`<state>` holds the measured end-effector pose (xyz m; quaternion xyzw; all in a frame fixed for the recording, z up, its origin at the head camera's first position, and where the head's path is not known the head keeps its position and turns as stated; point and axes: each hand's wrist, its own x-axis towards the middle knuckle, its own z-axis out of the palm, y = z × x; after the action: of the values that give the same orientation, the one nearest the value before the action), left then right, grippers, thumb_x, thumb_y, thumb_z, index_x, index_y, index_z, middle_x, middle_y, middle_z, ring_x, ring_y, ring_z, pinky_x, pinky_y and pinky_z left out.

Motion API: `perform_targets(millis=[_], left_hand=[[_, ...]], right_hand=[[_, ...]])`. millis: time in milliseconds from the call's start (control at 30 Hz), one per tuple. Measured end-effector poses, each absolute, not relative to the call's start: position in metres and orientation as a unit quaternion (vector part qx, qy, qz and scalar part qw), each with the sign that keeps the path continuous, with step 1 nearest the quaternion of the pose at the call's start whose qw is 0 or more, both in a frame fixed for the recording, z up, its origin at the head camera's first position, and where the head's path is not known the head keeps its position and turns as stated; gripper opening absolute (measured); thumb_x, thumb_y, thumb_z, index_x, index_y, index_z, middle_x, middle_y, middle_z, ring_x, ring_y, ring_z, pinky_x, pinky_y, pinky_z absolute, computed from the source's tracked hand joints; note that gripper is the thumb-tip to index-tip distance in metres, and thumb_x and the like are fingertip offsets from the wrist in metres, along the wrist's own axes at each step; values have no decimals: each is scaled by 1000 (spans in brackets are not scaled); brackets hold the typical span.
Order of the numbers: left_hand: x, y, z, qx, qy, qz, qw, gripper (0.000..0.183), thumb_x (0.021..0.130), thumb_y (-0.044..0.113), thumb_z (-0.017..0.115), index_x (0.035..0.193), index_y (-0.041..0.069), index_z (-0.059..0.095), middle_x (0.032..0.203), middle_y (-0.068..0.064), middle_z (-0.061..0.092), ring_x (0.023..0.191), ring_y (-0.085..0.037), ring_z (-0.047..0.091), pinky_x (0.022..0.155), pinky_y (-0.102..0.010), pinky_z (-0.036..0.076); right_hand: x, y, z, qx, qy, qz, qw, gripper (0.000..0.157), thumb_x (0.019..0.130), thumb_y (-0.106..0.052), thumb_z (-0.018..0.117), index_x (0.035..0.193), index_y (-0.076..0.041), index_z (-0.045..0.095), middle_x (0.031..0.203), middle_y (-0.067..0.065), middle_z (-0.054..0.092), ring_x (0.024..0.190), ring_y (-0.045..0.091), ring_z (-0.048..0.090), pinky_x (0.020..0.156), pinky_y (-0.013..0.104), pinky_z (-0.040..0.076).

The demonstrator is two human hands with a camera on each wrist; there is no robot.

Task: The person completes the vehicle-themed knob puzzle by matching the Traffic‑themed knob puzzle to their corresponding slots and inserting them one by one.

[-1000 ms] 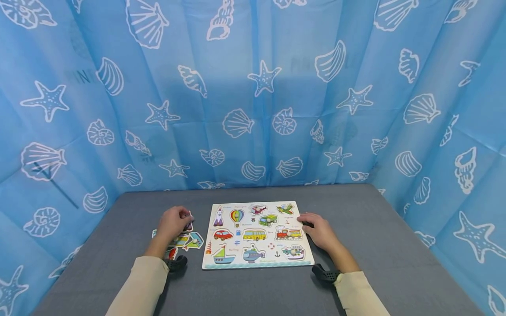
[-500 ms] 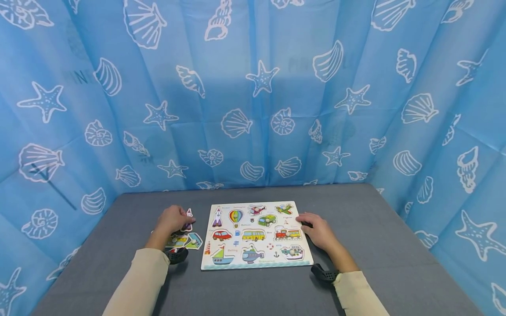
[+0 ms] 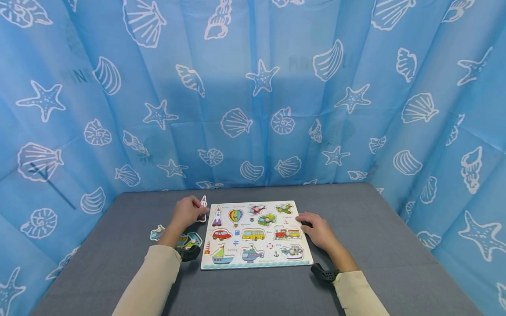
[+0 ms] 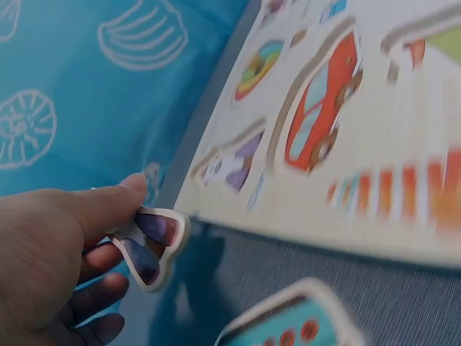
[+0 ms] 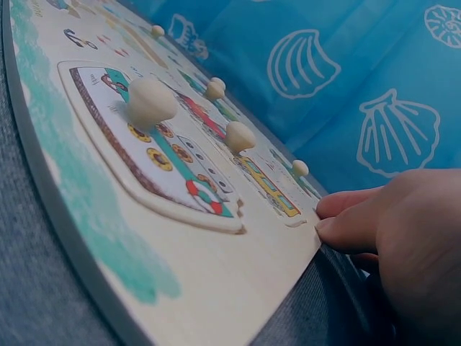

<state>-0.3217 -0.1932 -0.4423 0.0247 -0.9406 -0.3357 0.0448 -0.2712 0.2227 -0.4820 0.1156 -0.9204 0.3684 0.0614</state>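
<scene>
My left hand (image 3: 187, 213) pinches a rocket puzzle piece (image 3: 203, 208) just left of the wooden puzzle board (image 3: 241, 250). In the left wrist view the rocket's purple fins (image 4: 148, 245) stick out past the thumb, beside the board's corner. The board's printed rocket slot (image 4: 230, 164) shows close by. At the board's right edge rests my right hand (image 3: 317, 229), its thumb and forefinger tips touching the edge in the right wrist view. Nearest to it are the knobbed train piece (image 3: 287, 233) and ship piece (image 3: 292, 252), both seated in the board.
Several loose puzzle pieces (image 3: 193, 240) lie left of the board, partly under the left forearm. Another piece (image 3: 157, 232) sits farther left. The grey table (image 3: 253, 294) backs onto a blue shell-print curtain (image 3: 237, 87).
My left hand has lifted the rocket piece from the loose pieces and carried it right and away from me, close to the board. My right hand has stayed at the board's edge.
</scene>
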Motion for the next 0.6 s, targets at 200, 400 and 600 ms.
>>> perform_targets(millis=[200,400,600], left_hand=[[-321,-174,-443,14,-925,-374,68,25,86,24,76,83,8,57,69,-6,59,60,-18,59,53,-31,42],[-319,-159,-451,18,-932,-354,77,28,83,29,78,80,10,58,71,-4,56,62,-20,53,54,-32,40],[-314,-148,-460,24,-935,-349,64,27,83,31,78,80,11,59,65,-1,58,59,-17,55,54,-32,41]], right_hand=[[-272,223,-482,113,-922,366,61,29,92,-1,61,120,1,66,133,20,56,132,41,40,105,59,29],[-272,224,-482,113,-921,368,60,30,92,0,60,121,1,65,133,20,55,133,41,39,105,59,28],[-272,224,-483,115,-921,367,59,30,92,-1,61,122,0,66,134,20,55,133,40,39,105,59,28]])
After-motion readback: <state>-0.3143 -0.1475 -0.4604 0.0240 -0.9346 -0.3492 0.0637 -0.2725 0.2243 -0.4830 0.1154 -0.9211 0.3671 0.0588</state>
